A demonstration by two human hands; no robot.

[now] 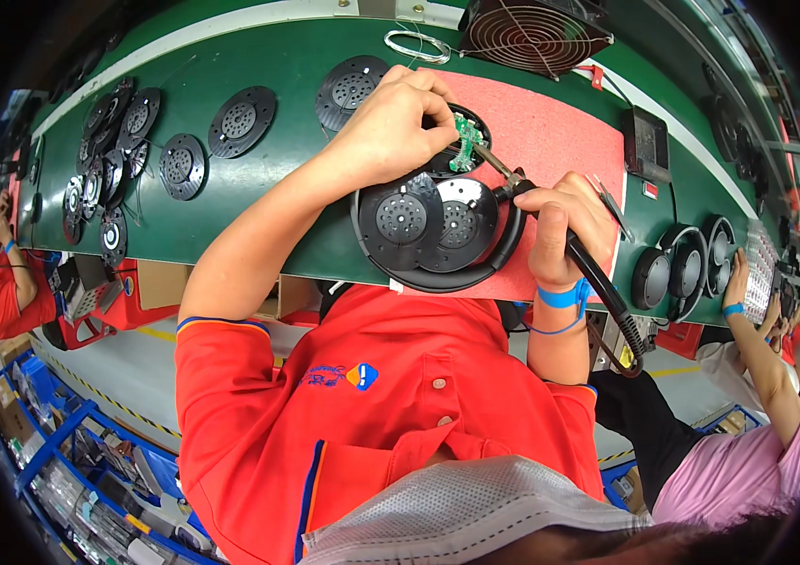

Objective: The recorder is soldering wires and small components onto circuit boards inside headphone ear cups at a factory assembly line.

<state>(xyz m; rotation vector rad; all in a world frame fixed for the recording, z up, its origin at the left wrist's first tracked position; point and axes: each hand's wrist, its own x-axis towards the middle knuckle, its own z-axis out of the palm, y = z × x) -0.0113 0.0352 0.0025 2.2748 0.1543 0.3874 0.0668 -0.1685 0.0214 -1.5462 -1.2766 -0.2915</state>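
Note:
My right hand [571, 224] grips a soldering iron [513, 181], and its metal tip points at a small green circuit board [465, 143]. The board sits in a round black headphone ear cup [485, 121]. Just left of it my left hand [408, 122] is closed in a pinch at the board's edge; whatever lies between its fingertips is too small to make out. Below the hands is a black headband [456, 280], with two round perforated speaker plates [401, 218] [459, 224] inside its curve. A red-pink mat [565, 132] lies beneath the work.
More black speaker plates [242, 122] are spread over the green table [296, 56], several heaped at far left. A coil of wire [417, 47] and a fan with a wire guard [534, 38] stand at the back. Tweezers [613, 209] and assembled headphones [687, 271] lie right, near a co-worker's hand [737, 281].

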